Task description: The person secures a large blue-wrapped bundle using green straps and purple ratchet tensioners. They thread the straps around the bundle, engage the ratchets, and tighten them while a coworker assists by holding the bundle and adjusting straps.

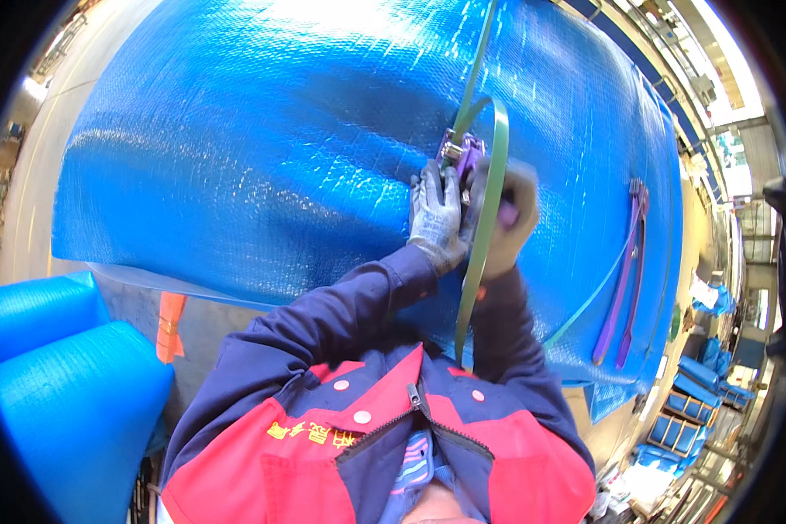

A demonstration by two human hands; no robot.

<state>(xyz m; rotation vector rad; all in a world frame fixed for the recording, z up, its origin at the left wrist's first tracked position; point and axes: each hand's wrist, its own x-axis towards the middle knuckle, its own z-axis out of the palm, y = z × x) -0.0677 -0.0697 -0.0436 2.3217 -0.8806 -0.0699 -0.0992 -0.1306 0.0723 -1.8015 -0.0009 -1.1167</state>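
The purple strapping tool [468, 152] is set on top of the large blue-wrapped bundle [236, 183], over a green strap [498, 144] whose loose end is arched up in front of the right forearm. The gloved left hand [437, 218] is laid against the tool's near end with fingers nearly straight, but whether it is gripped cannot be told; a purple handle appears clenched in the blurred right hand [517, 217].

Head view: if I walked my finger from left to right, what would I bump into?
Blue bundles → orange strip → left hand → right hand, blurry → purple bars.
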